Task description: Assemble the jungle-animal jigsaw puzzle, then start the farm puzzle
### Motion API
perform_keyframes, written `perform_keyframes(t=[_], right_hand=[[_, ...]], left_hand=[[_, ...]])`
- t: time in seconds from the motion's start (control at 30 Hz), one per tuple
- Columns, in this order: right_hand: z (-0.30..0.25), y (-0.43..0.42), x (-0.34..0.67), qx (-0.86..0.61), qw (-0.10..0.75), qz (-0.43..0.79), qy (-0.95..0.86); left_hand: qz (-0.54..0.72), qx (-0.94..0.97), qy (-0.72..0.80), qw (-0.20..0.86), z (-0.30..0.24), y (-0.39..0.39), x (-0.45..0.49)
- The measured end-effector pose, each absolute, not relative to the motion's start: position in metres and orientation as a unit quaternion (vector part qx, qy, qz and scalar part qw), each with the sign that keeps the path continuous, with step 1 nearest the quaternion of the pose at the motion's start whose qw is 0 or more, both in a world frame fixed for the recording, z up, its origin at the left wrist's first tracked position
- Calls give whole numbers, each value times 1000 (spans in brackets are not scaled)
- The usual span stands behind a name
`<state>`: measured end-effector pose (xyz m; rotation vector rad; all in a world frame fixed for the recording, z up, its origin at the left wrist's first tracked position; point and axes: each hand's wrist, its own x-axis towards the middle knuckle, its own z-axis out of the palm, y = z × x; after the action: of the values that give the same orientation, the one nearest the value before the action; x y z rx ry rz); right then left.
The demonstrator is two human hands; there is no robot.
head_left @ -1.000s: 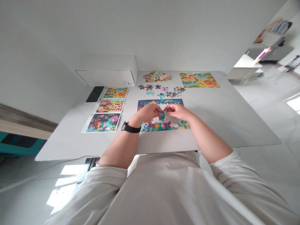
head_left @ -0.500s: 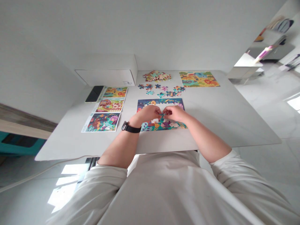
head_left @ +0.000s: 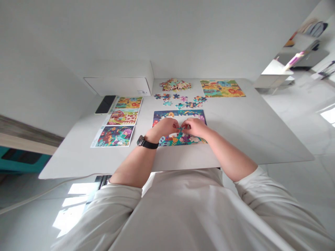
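Observation:
A partly assembled jigsaw puzzle (head_left: pixel 180 142) with a dark, colourful animal scene lies at the middle of the table's near side. Over its centre, my left hand (head_left: pixel 167 127) and my right hand (head_left: pixel 195 127) meet fingertip to fingertip. Both are closed in a pinch on a small teal puzzle piece (head_left: pixel 180 129), largely covered by the fingers. White gaps show in the puzzle's middle, partly hidden by my hands. Several loose puzzle pieces (head_left: pixel 190 104) are scattered just beyond the puzzle's far edge. A black watch (head_left: pixel 148 143) is on my left wrist.
Farther back lies a heap of puzzle pieces (head_left: pixel 175 84), with a finished yellow puzzle (head_left: pixel 222 88) to its right. On the left are a picture sheet (head_left: pixel 115 136), a phone (head_left: pixel 105 104) and a white box (head_left: pixel 117 85) against the wall.
Both hands have shifted very slightly over the puzzle's centre, and my left wrist has turned a little. The loose pieces and the sheet stay where they were.

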<state>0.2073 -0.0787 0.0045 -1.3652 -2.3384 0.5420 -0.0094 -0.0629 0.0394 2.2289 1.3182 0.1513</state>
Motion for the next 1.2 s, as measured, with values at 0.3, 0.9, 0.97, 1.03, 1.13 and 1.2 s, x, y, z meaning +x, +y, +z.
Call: perform_keyframes(t=[0.3,0.9,0.97,1.03,1.13,1.2], right_hand=[[-3,-77,210,-476,180,173,-843],[8,-81,215,-443,145,221,-857],[7,-81,215,-428,143,221,-865],[6,-81,214,-424,150,217,-867],[5,-82,214,-434,153,213,-862],[6,-82,214,-435,154,211,-862]], left_hand=[[51,839,486,241,37,-64,-9],[12,854,467,229,34,-65,-11],[22,853,461,243,31,-63,-12],[29,850,461,254,29,-61,-13],[39,844,463,267,28,-59,-16],[43,840,459,287,27,-57,-18]])
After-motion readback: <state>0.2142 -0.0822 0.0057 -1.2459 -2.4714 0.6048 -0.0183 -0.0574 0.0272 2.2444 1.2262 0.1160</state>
